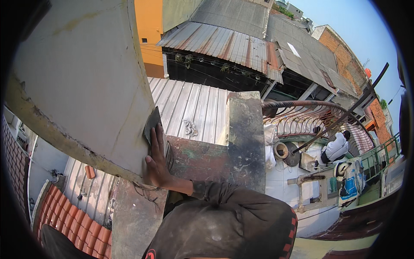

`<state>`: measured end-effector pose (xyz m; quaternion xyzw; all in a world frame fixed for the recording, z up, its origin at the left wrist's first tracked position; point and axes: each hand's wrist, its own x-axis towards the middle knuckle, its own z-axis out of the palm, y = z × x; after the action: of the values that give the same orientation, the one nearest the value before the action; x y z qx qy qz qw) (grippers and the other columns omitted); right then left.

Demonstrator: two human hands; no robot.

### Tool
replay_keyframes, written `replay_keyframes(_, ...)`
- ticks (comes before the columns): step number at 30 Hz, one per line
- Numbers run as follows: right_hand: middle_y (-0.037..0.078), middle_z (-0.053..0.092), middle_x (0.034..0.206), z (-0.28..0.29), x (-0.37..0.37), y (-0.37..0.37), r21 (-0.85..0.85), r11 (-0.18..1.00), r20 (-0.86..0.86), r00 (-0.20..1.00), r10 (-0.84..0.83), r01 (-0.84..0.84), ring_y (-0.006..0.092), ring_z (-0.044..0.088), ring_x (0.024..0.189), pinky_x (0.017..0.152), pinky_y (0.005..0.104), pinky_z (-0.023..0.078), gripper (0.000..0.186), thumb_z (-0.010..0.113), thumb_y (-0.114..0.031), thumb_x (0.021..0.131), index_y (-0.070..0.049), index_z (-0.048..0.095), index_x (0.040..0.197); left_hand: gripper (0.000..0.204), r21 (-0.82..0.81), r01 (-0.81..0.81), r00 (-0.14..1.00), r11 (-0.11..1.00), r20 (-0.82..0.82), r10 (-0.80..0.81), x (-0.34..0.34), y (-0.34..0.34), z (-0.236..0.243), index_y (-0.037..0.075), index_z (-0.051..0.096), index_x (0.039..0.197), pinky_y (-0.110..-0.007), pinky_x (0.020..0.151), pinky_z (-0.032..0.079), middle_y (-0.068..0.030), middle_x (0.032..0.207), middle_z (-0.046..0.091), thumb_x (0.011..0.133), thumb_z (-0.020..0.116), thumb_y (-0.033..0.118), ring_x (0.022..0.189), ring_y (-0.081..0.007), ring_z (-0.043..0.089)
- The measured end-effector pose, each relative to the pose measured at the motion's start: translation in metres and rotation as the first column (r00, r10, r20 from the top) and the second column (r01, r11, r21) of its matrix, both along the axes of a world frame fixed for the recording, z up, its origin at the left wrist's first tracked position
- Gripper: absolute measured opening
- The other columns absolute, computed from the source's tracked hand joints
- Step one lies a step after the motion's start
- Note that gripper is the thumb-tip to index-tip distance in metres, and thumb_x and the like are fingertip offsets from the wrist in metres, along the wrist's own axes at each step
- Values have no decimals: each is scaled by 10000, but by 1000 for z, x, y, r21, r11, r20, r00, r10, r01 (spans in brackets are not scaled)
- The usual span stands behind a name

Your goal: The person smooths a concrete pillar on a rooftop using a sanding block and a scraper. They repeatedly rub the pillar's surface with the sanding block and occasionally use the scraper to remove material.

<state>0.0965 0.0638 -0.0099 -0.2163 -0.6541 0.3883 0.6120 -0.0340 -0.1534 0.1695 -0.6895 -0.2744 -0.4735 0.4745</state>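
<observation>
At centre-left, the right hand [160, 167] is pressing a dark flat pad [151, 124] against the pale wall [86, 86], fingers extending straight. The left hand is not showing. Work appears unfinished; stains [71, 26] and rough edge [69, 145] are seemingly remaining.

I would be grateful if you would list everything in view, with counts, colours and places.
Dark flat piece: 1, dark grey, at pillar's edge
Pillar: 1, cream-grey, upper left
Ledge: 1, mottled dark, centre
Ribbed roof: 1, whitish, beyond ledge
Crumpled item: 1, pale grey, on ribbed roof
Curved roof tiles: many, orange-red, lower left
Rust-streaked roof: 1, grey-brown, top middle
Curved railing: 1, rusty brown, right
Round container: 1, beige, right of ledge
Co-worker: 1, white top, near railing
Sack: 1, blue-white, right
Sleeve: 1, dark, lower middle
Right hand: 1, bare, fingers over flat piece
</observation>
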Motion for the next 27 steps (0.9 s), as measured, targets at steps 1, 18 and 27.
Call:
replay_keyframes(1,286,-7,1670,-16,-4,-27,25,1000,32,999,13,-14,471,-35,1545,1219,584,12,767,362,-477,1048,23,173,1599,906,-31,-14,1000,999,-1,14,2,-4,4,161,265,1566,-760,1140,209,-279,1502,417,894,442,742,1448,-486,320)
replay_keyframes(18,281,-29,1670,6,4,-5,98,995,88,996,-29,20,466,-35,1546,1219,589,48,786,384,-468,1046,32,134,1599,930,-57,0,998,998,65,3,-3,-3,-13,158,262,1565,-758,1140,213,-273,1511,407,882,454,759,1454,-480,312)
replay_keyframes(27,282,-16,1671,-5,9,0,158,987,163,985,-55,28,448,-24,1553,1228,571,42,802,402,-510,1031,-13,156,1610,943,-117,61,993,991,110,-48,-10,19,-20,156,260,1564,-757,1141,215,-269,1516,401,876,461,769,1457,-478,308)
